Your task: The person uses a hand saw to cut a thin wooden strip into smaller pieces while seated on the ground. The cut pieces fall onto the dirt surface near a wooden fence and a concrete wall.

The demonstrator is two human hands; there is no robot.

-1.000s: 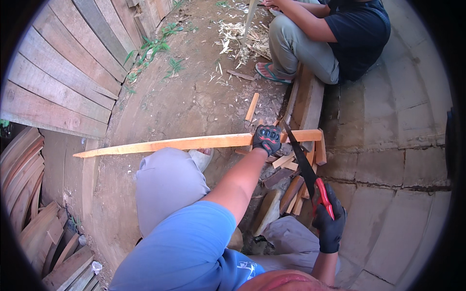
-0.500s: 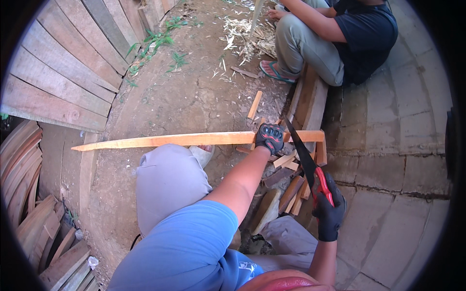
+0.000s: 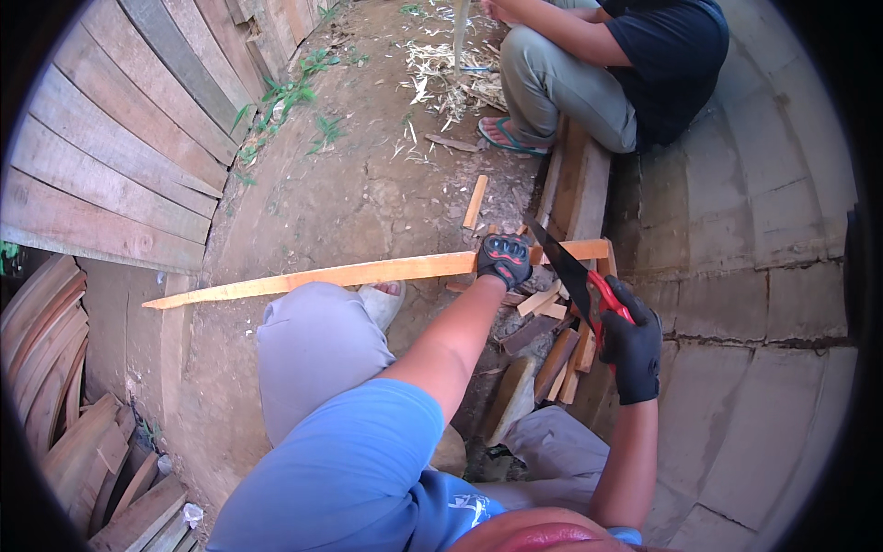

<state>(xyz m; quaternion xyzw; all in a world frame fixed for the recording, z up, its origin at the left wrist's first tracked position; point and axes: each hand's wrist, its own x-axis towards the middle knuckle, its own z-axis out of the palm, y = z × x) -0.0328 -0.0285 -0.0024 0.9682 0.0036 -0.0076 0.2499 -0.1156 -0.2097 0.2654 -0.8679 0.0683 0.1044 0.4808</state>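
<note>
A long, narrow wooden plank [image 3: 368,273] lies across my raised knee, its right end resting over a wooden beam by the paving. My left hand [image 3: 505,257], in a black and red padded glove, is clamped over the plank toward its right part. In my black-gloved right hand [image 3: 635,345] is a hand saw [image 3: 570,271] with a red handle and a dark blade. The blade slants up and left, crossing the plank just right of my left hand; whether its teeth touch the wood I cannot tell.
Wooden offcuts [image 3: 557,363] lie below the plank. Another person [image 3: 589,74] sits on the long beam [image 3: 581,179] at the upper right, by pale shavings [image 3: 446,69]. A board fence [image 3: 120,138] and stacked curved boards [image 3: 41,340] are at the left; concrete paving [image 3: 736,405] at the right.
My right hand has moved up with the saw, and the blade now slants flatter. The plank's left tip sits slightly lower in view. My left hand keeps its grip.
</note>
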